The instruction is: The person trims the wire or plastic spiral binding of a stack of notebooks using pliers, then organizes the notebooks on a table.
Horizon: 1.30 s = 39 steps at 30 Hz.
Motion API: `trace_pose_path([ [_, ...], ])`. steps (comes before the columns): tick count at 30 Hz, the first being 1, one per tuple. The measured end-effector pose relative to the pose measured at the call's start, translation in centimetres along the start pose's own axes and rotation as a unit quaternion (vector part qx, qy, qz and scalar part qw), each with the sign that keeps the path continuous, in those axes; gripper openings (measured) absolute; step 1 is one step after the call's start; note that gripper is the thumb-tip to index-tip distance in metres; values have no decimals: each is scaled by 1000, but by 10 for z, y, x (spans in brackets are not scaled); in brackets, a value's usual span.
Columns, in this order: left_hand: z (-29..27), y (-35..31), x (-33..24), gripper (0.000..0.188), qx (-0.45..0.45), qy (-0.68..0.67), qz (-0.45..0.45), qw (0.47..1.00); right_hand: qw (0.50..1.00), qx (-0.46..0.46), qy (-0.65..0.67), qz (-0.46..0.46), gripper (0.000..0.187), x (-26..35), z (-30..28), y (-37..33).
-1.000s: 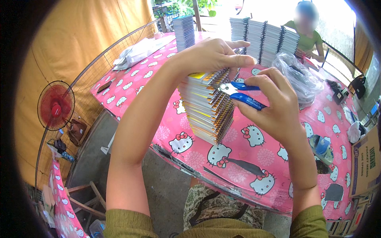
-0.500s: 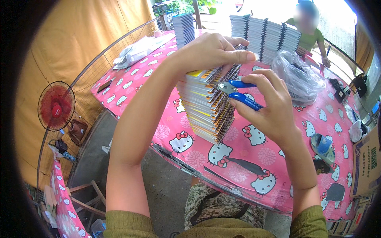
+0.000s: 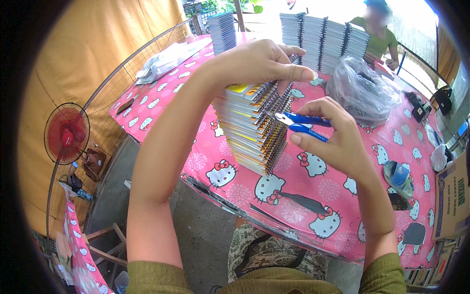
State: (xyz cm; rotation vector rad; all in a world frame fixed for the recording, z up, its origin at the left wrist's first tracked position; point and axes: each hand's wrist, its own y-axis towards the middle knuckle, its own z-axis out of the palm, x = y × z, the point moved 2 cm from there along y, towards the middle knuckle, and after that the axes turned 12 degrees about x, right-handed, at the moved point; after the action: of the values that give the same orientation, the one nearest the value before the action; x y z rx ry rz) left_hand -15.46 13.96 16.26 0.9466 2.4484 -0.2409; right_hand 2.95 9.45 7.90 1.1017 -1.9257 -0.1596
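Observation:
A tall stack of spiral notebooks [image 3: 242, 132] stands on the table in front of me, its dark wire coils facing right. Over its top lies my left hand [image 3: 262, 61], thumb and fingers spread, one finger reaching down at the upper coils. My right hand [image 3: 330, 132] is closed around the blue handles of a pair of cutting pliers [image 3: 306, 126]. The metal jaws point left at the coiled edge, close to the upper part of the stack; whether they touch a wire is too small to tell.
More notebook stacks [image 3: 323, 44] stand at the back, with a bluish stack [image 3: 223, 32] to their left. A clear plastic bag [image 3: 364, 93] holds dark coils. A person [image 3: 379, 36] is across the table. On the right are a tape dispenser [image 3: 399, 179] and a cardboard box [image 3: 450, 201].
The pliers have moved slightly right and down from the coils, and their handles are closer together. My left hand stays on the stack. The view has shifted a little.

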Motion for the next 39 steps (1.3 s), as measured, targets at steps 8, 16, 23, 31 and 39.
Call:
trace_pose_path([
  [8,2,5,0,67,28,63,-6,998,1000,14,1,23,38,-5,8,0],
  [16,1,7,-3,73,73,135,-34,988,962,55,249,94,38,-30,23,0],
  [23,1,11,3,78,72,33,-26,996,979,-144,-105,-97,40,-20,30,-7],
  [31,0,7,2,72,37,87,-13,995,779,153,569,214,41,-34,29,-1],
  [39,-11,-5,-57,48,95,318,98,938,999,-41,6,8,41,-19,21,-25],
])
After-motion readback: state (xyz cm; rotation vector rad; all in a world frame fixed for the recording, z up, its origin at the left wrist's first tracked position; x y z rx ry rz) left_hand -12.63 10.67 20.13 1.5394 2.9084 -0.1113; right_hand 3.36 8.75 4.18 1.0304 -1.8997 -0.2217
